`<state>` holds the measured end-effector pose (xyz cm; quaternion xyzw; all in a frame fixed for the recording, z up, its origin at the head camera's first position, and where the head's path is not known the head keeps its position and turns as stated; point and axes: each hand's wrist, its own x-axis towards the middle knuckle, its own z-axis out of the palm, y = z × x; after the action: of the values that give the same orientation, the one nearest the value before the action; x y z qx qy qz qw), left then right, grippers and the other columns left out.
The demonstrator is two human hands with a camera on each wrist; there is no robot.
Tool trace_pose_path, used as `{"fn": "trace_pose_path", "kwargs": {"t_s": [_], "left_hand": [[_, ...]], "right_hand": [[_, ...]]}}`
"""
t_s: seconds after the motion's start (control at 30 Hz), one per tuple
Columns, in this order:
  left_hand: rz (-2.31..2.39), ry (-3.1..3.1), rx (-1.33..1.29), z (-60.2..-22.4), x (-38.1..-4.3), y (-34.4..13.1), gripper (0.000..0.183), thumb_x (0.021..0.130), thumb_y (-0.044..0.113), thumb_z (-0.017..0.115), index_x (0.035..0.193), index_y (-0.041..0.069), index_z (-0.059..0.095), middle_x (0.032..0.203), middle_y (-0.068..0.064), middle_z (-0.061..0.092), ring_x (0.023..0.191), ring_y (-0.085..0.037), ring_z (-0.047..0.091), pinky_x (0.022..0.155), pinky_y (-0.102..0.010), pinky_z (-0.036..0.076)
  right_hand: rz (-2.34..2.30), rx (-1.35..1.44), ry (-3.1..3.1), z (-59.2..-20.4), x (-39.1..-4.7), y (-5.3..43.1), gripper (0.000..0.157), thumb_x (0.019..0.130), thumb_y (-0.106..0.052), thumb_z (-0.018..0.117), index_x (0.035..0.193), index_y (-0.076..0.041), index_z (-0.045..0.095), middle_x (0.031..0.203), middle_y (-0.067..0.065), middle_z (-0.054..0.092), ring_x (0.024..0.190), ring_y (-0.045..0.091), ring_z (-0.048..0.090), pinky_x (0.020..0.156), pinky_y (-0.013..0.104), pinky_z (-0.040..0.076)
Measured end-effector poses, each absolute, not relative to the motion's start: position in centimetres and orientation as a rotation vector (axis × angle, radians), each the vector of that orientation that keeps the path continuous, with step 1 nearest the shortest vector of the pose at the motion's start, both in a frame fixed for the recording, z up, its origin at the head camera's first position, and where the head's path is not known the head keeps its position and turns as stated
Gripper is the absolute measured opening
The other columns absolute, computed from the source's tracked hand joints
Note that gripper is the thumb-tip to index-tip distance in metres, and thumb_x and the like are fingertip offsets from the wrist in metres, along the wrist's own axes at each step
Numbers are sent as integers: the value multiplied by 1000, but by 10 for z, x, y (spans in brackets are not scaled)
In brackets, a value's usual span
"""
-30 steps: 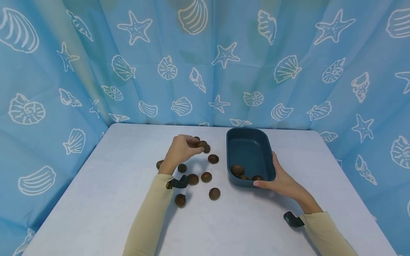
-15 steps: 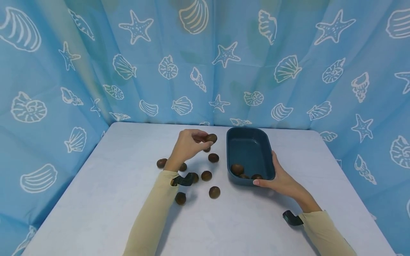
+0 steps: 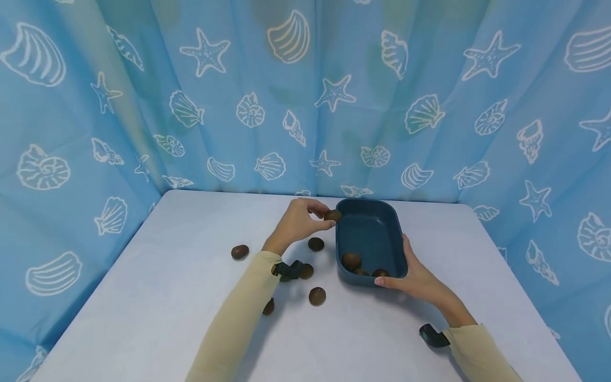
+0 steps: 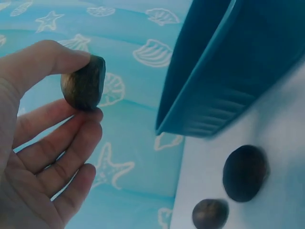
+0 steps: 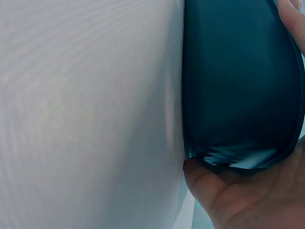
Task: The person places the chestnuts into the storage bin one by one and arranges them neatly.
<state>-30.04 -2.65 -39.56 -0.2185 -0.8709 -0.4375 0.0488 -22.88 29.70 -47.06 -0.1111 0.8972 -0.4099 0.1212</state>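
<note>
My left hand [image 3: 300,223] pinches a brown chestnut [image 4: 84,85] between thumb and fingertips, right at the left rim of a dark blue bin [image 3: 369,228]. In the left wrist view the chestnut shows one flat side, and the bin's wall rises to its right. My right hand [image 3: 422,284] grips the bin at its near right corner, thumb over the near wall and fingers along the right side. Several chestnuts lie inside at the near end, one of them a larger-looking chestnut [image 3: 351,260] at the left.
Loose chestnuts lie on the white table [image 3: 157,297] left of the bin, among them one chestnut [image 3: 317,296] nearest the front and another chestnut [image 3: 240,252] farther left. My left forearm partly covers others. A blue shell-print curtain [image 3: 267,132] hangs behind the table.
My left hand has lifted a chestnut from the back group and carried it right to the bin's rim. My right hand keeps its hold on the bin. The view has tilted slightly up.
</note>
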Motion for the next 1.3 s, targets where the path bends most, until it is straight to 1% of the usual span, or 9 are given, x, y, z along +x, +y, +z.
{"fn": "trace_pose_path", "kwargs": {"t_s": [0.07, 0.2, 0.4, 0.6, 0.8, 0.9, 1.1, 1.3], "left_hand": [[-1307, -2671, -701, -398, -302, -21, 27, 87, 29, 83, 110, 14, 79, 103, -1, 76, 101, -19, 68, 88, -38, 56], [-1276, -2717, -768, -402, -307, -9, 28, 88, 30, 82, 110, 13, 78, 105, -2, 76, 102, -19, 69, 90, -38, 58], [-1240, -2811, -866, -410, -313, 5, 31, 90, 28, 80, 115, 11, 76, 108, -2, 76, 103, -18, 70, 90, -31, 58], [-1150, -2852, -1001, -416, -321, 15, 31, 91, 29, 80, 115, 11, 77, 108, -2, 77, 100, -14, 70, 89, -28, 57], [-1102, -2893, -1073, -424, -322, 21, 33, 90, 27, 81, 116, 8, 76, 108, -3, 77, 99, -13, 70, 89, -25, 57], [-1034, -2910, -1093, -427, -321, 24, 32, 90, 26, 81, 116, 7, 76, 108, -3, 77, 96, -11, 69, 86, -23, 56], [-810, -2963, -1133, -424, -319, 31, 31, 92, 27, 79, 116, 8, 77, 103, -1, 76, 85, -9, 64, 76, -22, 52], [-625, -2995, -1180, -420, -317, 37, 21, 91, 22, 80, 108, 9, 78, 89, 0, 72, 72, -9, 57, 66, -21, 45]], "right_hand": [[-1199, -318, 2619, -471, -228, 297, 135, 85, -45, 81, 161, -22, -29, 173, 25, -8, 156, 58, 7, 115, 80, 23], [-1201, -312, 2617, -472, -228, 297, 134, 86, -46, 80, 161, -23, -29, 173, 25, -8, 156, 57, 8, 115, 80, 23], [-1203, -330, 2614, -472, -229, 297, 133, 87, -47, 79, 161, -24, -28, 173, 25, -6, 156, 57, 11, 114, 80, 24], [-1221, -351, 2609, -469, -229, 296, 132, 86, -45, 80, 162, -21, -26, 173, 26, -4, 154, 57, 15, 113, 80, 25], [-1221, -352, 2609, -467, -228, 295, 134, 85, -44, 81, 162, -20, -26, 172, 27, -4, 153, 58, 15, 112, 80, 26], [-1200, -328, 2607, -467, -227, 295, 135, 85, -46, 81, 161, -19, -27, 173, 27, -5, 154, 59, 13, 113, 80, 26], [-1163, -286, 2602, -464, -226, 296, 136, 85, -49, 80, 160, -20, -30, 173, 26, -9, 155, 59, 8, 115, 79, 23], [-1180, -292, 2604, -466, -227, 295, 136, 85, -49, 81, 160, -21, -29, 173, 24, -9, 156, 58, 9, 115, 80, 22]]}}
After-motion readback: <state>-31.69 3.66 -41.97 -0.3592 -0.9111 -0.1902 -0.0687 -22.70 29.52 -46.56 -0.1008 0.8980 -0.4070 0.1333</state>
